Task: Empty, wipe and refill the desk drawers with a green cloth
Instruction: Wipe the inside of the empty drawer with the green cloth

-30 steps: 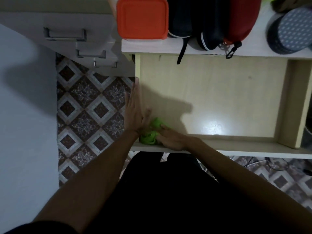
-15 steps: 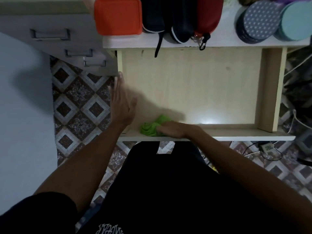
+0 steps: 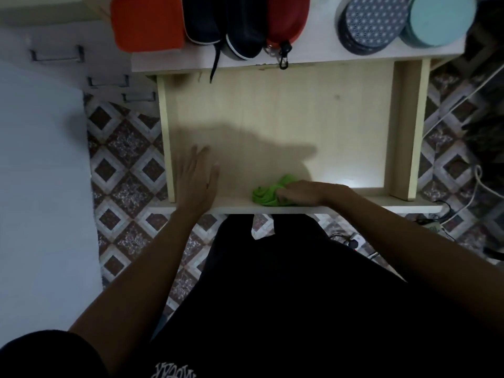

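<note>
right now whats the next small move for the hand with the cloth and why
Probably sweep the cloth rightward along the front edge. The right hand presses it by the drawer's near wall, the drawer is empty, and bare floor lies to the right.

The floor (image 3: 128, 165) is tiled in brown and white diamond patterns, showing left and right of centre. A pale, plain surface (image 3: 41, 186) fills the left edge of the frame, and a grey drawer unit (image 3: 71, 55) with metal handles sits at upper left. White cables (image 3: 461, 105) trail over the tiles at right, in dim light.
</note>
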